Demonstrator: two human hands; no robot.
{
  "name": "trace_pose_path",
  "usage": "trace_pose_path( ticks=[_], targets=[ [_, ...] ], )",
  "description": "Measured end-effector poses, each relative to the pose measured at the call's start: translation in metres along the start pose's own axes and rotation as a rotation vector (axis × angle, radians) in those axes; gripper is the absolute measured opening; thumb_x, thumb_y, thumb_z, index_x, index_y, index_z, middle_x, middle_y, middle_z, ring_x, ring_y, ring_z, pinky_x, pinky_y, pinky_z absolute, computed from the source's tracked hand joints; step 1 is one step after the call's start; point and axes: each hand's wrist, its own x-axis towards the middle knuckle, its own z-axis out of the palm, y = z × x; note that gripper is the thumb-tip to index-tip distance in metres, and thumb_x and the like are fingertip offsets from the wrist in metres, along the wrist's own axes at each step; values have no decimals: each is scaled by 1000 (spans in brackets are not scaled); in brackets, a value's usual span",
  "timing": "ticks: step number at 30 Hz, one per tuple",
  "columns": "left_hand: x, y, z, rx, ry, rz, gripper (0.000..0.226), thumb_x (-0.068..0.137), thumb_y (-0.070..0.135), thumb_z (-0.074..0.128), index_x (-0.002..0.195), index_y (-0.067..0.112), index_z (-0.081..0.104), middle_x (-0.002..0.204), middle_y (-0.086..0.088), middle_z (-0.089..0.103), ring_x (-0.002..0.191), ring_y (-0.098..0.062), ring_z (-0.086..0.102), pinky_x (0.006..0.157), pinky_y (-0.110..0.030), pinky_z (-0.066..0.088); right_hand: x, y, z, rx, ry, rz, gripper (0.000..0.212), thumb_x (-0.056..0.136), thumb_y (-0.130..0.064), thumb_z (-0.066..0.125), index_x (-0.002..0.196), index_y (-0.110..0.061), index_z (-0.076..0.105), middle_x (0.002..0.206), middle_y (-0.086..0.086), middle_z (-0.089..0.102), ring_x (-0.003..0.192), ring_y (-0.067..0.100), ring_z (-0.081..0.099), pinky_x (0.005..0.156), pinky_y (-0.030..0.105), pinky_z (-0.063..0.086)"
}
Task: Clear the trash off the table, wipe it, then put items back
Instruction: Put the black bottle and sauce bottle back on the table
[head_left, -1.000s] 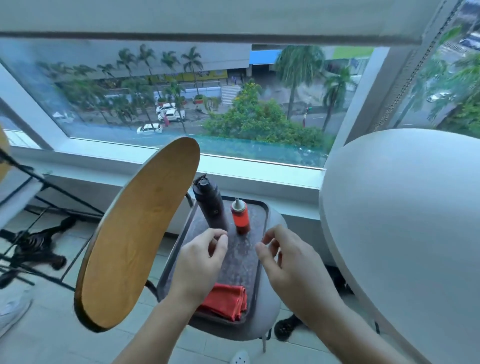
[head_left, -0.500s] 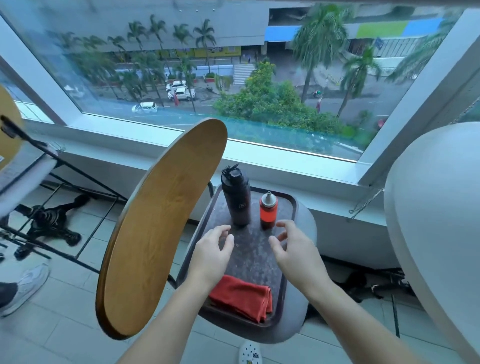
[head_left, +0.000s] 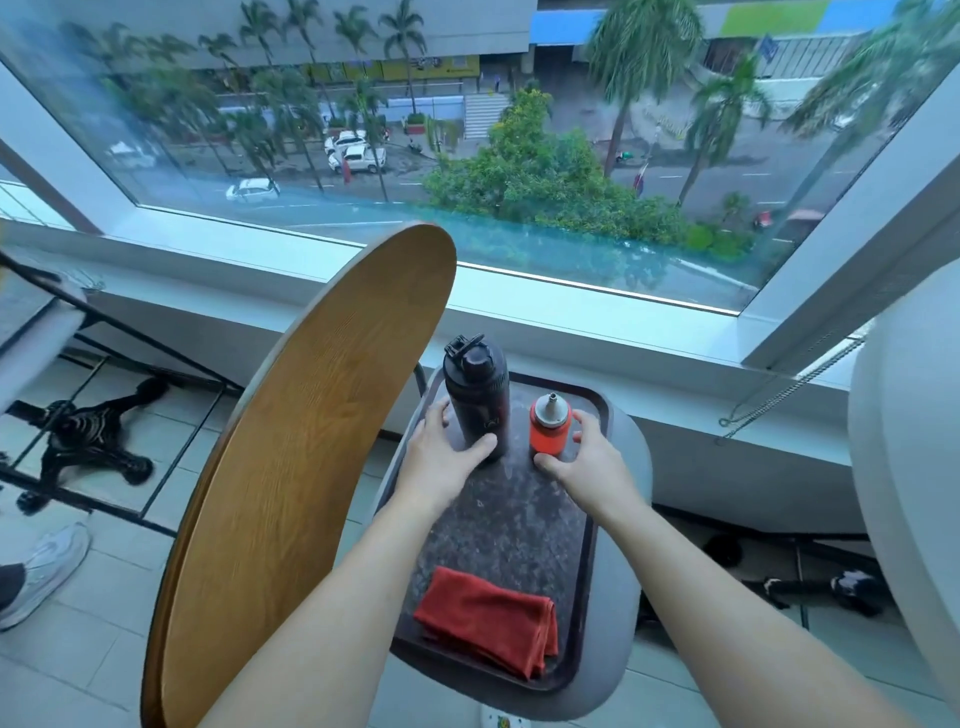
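Where each hand (head_left: 439, 454) (head_left: 584, 457) grips, both bottles' (head_left: 475, 395) (head_left: 549, 428) bases are hidden

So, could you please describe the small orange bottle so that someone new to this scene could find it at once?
Below the big window, a dark tray lies on a grey chair seat. At the tray's far end two bottles stand side by side. The small orange bottle is the right one, at the right hand: shorter than the tall black bottle, with a grey nozzle cap.
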Motion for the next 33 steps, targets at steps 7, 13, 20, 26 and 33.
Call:
trace_pose_path(
  ticks=[7, 13, 20, 26, 33],
  targets=[
    [18, 5, 9, -153, -25, 83, 87, 62, 56, 87, 137, 41, 45, 136, 16, 59, 126, -7, 53, 100, -30, 40, 20, 0, 9, 67, -19, -74, 82, 71, -45, 82, 139, -46, 37, 130, -11, 59, 117, 15, 57, 90, 33, 44],
    [20, 14, 13, -353, -2, 79, 86, 62, 41, 94, 136, 38, 49, 129, 18, 64, 122, -3, 56, 105, -29, 41, 21, 2, 10, 126, 49, -94, 58, 73, -42, 81, 122, -46, 50, 114, -18, 67, 104, 10, 63, 89, 35, 50],
    [24, 17, 12, -401, 11, 71, 80, 55, 44, 93, 127, 39, 57, 122, 18, 69, 119, -5, 61, 110, -42, 47, 20, 0, 7, 110, 65, -105, 50, 76, -37, 79, 118, -42, 53, 106, -17, 68, 100, 12, 64, 86, 35, 52],
    [19, 20, 10, -387, 23, 99, 79, 62, 33, 94, 132, 31, 57, 123, 15, 69, 120, -5, 61, 110, -39, 47, 14, 0, 6, 99, 75, -104, 51, 75, -36, 79, 119, -41, 54, 108, -14, 68, 100, 14, 64, 87, 34, 51],
    [5, 19, 4, -339, 17, 115, 76, 67, 24, 93, 133, 27, 57, 124, 12, 69, 119, -5, 61, 110, -39, 47, 0, -5, -6, 99, 101, -123, 47, 76, -36, 79, 116, -42, 55, 105, -17, 68, 98, 9, 63, 82, 30, 49]
  ],
)
